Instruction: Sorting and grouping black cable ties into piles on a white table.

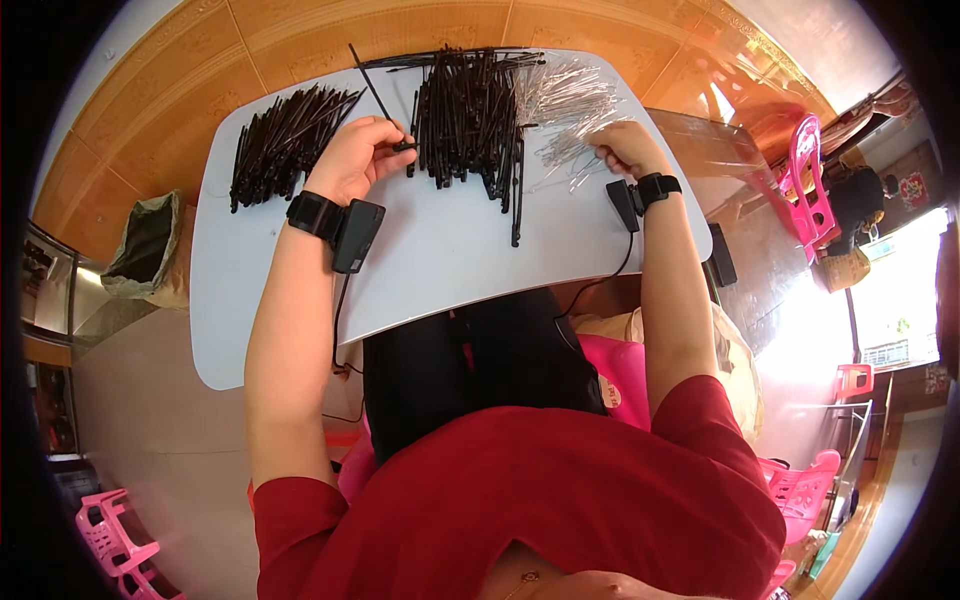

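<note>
My left hand is closed, thumb and fingers pinching a thin black stick that slants up and to the left. To the left of that hand lies a pile of similar black sticks. A larger heap of black sticks covers the middle of the table, between my hands. My right hand has its fingers curled together at the near right side of a loose pile of thin silver wires. Whatever its fingertips hold is too small to make out.
Everything lies on a pale table with rounded corners. Both my wrists wear black straps with cabled devices. An open sack stands left of the table. A pink chair is at the right.
</note>
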Demonstrator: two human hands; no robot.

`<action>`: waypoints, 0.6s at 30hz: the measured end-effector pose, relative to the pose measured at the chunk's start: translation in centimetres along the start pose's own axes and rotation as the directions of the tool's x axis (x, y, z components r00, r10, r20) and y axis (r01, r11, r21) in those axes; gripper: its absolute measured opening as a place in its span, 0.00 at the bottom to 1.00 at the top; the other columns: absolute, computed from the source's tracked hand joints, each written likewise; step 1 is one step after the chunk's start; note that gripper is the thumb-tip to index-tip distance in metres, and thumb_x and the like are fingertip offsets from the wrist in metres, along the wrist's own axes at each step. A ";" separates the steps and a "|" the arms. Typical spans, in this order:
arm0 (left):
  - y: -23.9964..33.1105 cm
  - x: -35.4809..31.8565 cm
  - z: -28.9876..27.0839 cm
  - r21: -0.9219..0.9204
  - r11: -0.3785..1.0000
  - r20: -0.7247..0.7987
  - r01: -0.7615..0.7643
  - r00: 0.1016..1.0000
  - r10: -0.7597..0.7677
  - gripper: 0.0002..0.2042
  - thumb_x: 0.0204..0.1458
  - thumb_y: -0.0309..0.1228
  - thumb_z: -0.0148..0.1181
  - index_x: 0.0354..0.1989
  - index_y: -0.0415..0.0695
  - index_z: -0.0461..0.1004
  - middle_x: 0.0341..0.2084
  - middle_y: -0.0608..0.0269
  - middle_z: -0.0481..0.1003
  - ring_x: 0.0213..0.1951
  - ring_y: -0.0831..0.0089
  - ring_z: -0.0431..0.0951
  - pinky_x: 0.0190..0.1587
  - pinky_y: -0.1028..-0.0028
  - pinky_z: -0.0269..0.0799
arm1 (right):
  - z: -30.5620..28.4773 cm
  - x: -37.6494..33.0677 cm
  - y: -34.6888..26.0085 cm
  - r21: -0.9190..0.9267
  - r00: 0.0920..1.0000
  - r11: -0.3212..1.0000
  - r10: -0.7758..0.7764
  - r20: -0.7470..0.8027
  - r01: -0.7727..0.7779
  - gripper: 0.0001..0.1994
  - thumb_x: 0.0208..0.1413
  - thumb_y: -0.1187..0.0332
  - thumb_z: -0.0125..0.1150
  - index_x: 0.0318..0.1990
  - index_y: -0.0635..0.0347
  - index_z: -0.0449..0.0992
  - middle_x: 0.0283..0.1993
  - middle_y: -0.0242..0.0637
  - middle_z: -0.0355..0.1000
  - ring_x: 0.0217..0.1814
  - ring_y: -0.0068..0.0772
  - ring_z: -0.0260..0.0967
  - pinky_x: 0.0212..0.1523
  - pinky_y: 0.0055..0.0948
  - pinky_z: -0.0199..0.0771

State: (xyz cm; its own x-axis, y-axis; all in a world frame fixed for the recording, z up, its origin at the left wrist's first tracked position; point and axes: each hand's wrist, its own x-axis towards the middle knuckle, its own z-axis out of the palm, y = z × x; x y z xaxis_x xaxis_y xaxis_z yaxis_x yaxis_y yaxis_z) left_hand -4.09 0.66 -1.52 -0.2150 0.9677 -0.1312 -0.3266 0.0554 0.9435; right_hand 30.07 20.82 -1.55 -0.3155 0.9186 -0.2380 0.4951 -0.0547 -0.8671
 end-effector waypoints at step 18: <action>-0.8 -0.3 1.8 0.254 0.965 0.248 0.068 0.960 -0.133 0.03 0.54 0.22 0.53 0.34 0.39 0.72 0.35 0.61 0.75 0.38 0.73 0.78 0.43 0.76 0.80 | 8.0 -6.0 -5.8 0.286 0.896 0.902 -0.390 0.214 0.324 0.12 0.60 0.64 0.62 0.40 0.67 0.77 0.35 0.34 0.77 0.28 0.18 0.73 0.30 0.19 0.78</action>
State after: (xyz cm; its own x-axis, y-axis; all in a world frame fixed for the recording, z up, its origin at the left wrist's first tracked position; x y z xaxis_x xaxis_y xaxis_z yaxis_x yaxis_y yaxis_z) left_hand -2.13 0.78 -1.72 0.0656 0.9822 -0.1762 -0.0958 0.1820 0.9786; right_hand 22.62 12.49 1.39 -0.6493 0.7599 0.0312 0.1122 0.1362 -0.9843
